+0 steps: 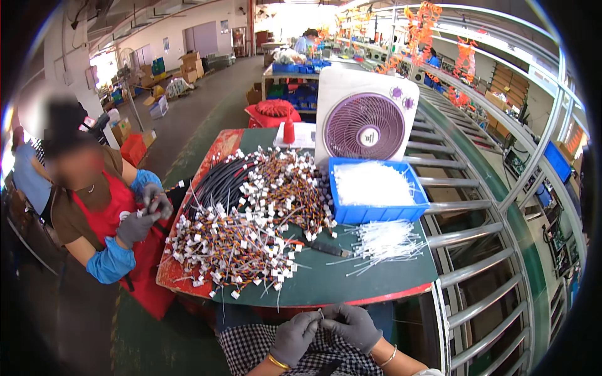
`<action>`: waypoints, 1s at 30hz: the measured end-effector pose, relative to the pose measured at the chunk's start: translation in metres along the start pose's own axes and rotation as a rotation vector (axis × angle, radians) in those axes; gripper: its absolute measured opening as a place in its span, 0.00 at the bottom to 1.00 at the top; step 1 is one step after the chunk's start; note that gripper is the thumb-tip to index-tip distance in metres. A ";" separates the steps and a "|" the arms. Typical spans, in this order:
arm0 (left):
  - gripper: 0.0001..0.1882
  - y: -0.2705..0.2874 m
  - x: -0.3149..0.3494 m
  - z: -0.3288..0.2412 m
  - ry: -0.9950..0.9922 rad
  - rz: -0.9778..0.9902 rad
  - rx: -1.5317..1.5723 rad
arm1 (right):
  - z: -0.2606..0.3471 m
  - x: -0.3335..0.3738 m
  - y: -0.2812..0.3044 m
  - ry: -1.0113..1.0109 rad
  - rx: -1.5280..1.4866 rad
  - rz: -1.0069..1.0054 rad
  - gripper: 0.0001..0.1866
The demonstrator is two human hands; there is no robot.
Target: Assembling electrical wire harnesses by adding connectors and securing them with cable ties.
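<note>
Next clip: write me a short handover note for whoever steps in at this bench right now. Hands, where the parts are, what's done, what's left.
Left hand and right hand, both gloved, pinch a small part together below the table edge; too small to identify.
Wire harnesses lie heaped on the table.
White cable ties: loose bundle, more in the blue bin.
A cutting tool lies by the heap.
A co-worker's gloved hands work at the left.
Done versus left: cannot tell.

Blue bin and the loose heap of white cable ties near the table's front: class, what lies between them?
In the head view, only bare green table top separates the blue bin from the loose cable ties; the dark-handled tool lies left of the ties.
</note>
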State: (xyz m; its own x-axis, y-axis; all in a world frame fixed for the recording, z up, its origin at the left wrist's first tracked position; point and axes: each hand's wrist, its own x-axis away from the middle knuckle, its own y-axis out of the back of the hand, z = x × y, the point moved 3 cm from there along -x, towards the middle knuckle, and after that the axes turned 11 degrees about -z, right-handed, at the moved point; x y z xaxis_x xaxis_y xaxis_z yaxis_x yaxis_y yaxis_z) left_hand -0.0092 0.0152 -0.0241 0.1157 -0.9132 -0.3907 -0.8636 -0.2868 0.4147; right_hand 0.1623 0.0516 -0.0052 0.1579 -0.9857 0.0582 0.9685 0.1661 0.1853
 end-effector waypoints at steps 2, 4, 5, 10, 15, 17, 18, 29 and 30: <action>0.11 -0.003 0.000 0.005 0.032 0.016 0.016 | -0.005 -0.003 0.002 0.040 0.124 0.030 0.09; 0.11 -0.003 -0.004 0.002 -0.044 -0.023 0.025 | 0.005 -0.003 0.003 0.055 0.089 0.016 0.08; 0.11 -0.002 -0.009 0.001 -0.099 -0.033 0.008 | 0.004 -0.004 0.002 0.076 0.079 0.017 0.08; 0.11 -0.001 -0.014 0.000 -0.015 0.077 -0.012 | 0.001 -0.008 0.007 0.147 -0.029 0.031 0.08; 0.12 0.007 -0.030 -0.014 0.305 0.274 0.274 | 0.020 -0.018 0.009 0.027 -0.190 0.069 0.07; 0.12 0.010 -0.027 -0.003 0.254 0.283 0.336 | 0.025 -0.027 0.010 0.015 -0.186 0.087 0.07; 0.13 0.011 -0.027 -0.002 0.200 0.292 0.397 | 0.025 -0.029 0.009 0.026 -0.152 0.106 0.07; 0.16 0.006 -0.022 0.000 0.489 0.249 0.629 | 0.039 -0.023 0.002 0.196 -0.152 0.113 0.08; 0.16 0.007 -0.021 -0.004 0.495 0.249 0.630 | 0.039 -0.021 0.006 0.189 -0.151 0.114 0.08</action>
State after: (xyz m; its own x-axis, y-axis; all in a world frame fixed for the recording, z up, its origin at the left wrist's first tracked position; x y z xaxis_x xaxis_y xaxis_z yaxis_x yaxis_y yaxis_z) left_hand -0.0160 0.0310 -0.0100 -0.0396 -0.9922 0.1186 -0.9879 0.0211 -0.1535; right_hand 0.1570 0.0739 0.0325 0.2875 -0.9506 -0.1170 0.9578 0.2849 0.0389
